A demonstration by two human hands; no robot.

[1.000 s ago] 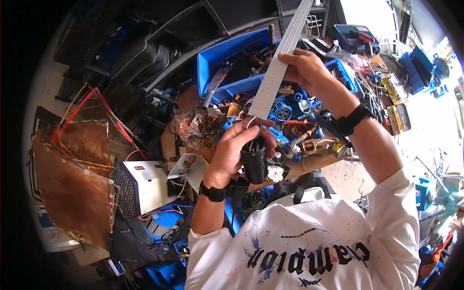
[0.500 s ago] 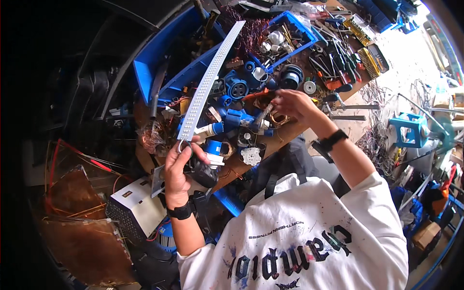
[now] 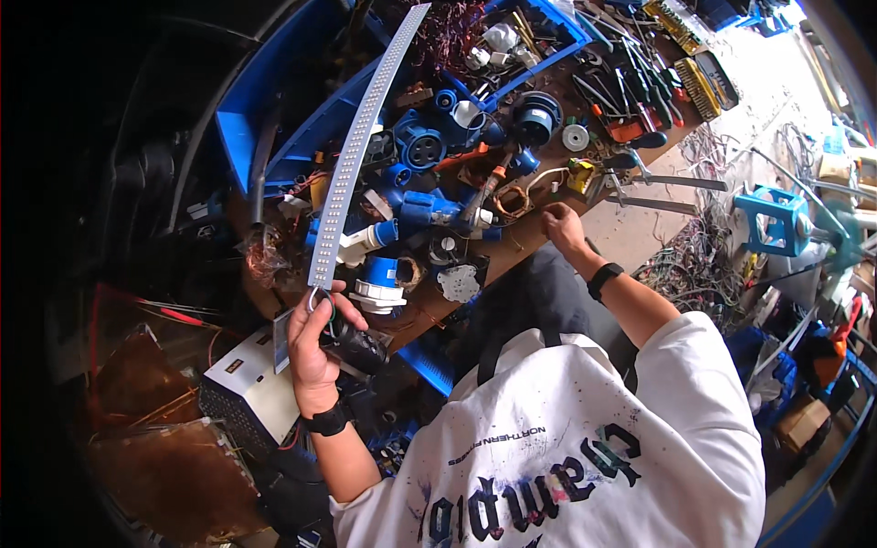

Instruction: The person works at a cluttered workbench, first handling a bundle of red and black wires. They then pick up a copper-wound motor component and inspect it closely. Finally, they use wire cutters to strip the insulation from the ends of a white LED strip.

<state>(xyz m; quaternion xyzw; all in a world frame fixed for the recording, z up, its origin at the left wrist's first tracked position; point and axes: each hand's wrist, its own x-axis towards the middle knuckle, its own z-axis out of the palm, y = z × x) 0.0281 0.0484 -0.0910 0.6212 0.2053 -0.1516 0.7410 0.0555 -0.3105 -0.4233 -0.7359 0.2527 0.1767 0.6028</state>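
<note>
My left hand (image 3: 315, 352) is closed on the near end of a long, white LED strip (image 3: 365, 128) dotted with rows of small squares. The strip slants up and away over the bench, and a loop of wire (image 3: 316, 298) shows at my fingers. A blue and white industrial plug (image 3: 380, 285) lies just right of that hand. My right hand (image 3: 565, 228) hangs at the bench's front edge with its fingers curled in; whatever they may hold is hidden. Close to it lie a copper coil ring (image 3: 512, 201) and a soldering iron (image 3: 496, 178).
Blue connectors (image 3: 420, 142) and parts crowd the wooden bench (image 3: 521, 233). Blue bins (image 3: 239, 137) stand at the far left. Pliers and screwdrivers (image 3: 639, 91) lie at the far right. A white metal box (image 3: 251, 379) sits below left, and a blue stool (image 3: 772, 219) stands to the right.
My right hand has drawn back from over the bench parts to the front edge, its fingers curling in. My left hand still grips the strip. The whole view has shifted slightly.
</note>
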